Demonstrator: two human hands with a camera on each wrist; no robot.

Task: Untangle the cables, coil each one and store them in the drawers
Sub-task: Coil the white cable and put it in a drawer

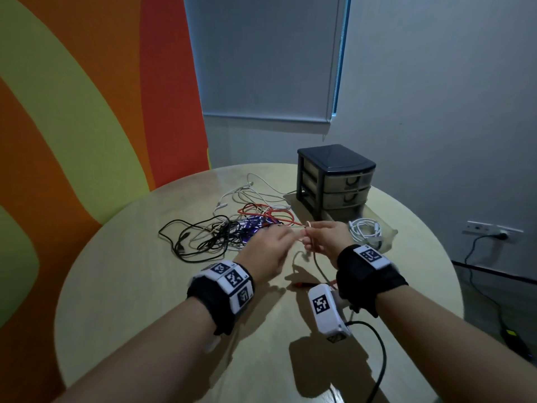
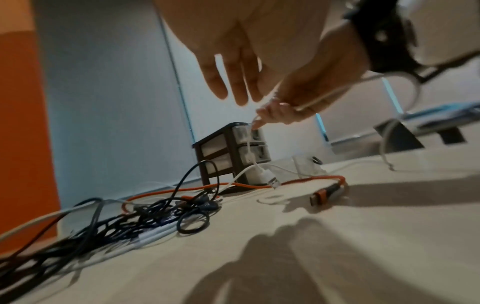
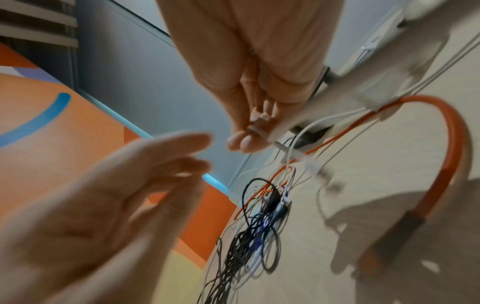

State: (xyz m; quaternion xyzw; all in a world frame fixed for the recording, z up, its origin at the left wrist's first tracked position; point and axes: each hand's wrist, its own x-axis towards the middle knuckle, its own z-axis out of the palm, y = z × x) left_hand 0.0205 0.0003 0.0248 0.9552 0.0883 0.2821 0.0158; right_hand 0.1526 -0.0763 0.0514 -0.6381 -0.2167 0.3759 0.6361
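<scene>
White cable (image 2: 250, 144): thin, smooth and round, held above the table just in front of the tangle; its USB plug (image 2: 273, 181) hangs low.
Right hand (image 1: 325, 238): curled fingers are pinched on the white cable.
Left hand (image 1: 268, 248): released, fingers straight, nothing gripped.
Tangle (image 1: 229, 228): black, white and purple leads are knotted mid-table.
Orange cable (image 2: 306, 181): braided, thick, looped across the table.
Coiled cable (image 1: 365, 229): white, laid beside the drawers.
Drawers (image 1: 337, 181): dark frame, three translucent trays.
Table (image 1: 145, 286): round, pale wood.
</scene>
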